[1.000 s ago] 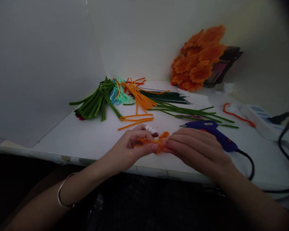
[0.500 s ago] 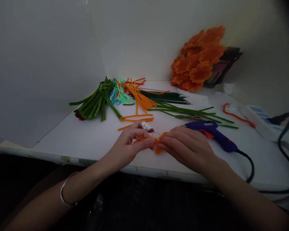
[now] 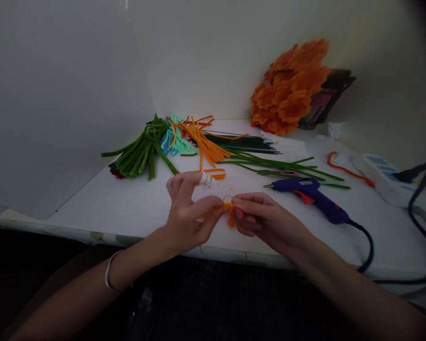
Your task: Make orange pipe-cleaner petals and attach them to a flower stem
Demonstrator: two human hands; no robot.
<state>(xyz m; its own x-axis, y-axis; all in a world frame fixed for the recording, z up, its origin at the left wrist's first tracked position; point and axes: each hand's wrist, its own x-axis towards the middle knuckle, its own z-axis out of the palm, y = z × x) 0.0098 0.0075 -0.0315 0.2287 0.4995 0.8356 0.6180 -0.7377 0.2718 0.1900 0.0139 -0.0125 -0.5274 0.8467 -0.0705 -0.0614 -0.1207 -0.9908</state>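
Note:
Near the table's front edge, both hands pinch one small orange pipe-cleaner piece [image 3: 231,220] with looped parts. My left hand [image 3: 188,215] grips its left side between thumb and a finger, while a raised finger wears a white wrapping [image 3: 206,179]. My right hand [image 3: 266,213] closes thumb and fingertips on the right side of the piece. A thin loop arches just above the fingertips. Much of the orange piece is hidden by the fingers. Behind the left hand lie a few cut orange pipe cleaners [image 3: 218,176].
A blue glue gun [image 3: 314,192] lies right of my right hand, its cord trailing to the front edge. Green pipe cleaners [image 3: 138,151], an orange bundle [image 3: 211,149] and dark wire stems [image 3: 248,143] lie behind. Orange flowers [image 3: 291,90] and a white power strip [image 3: 386,182] are at right.
My left hand has turned, lifting its wrapped finger away from the orange piece. My right hand has shifted from a flat cover over the piece to a fingertip pinch.

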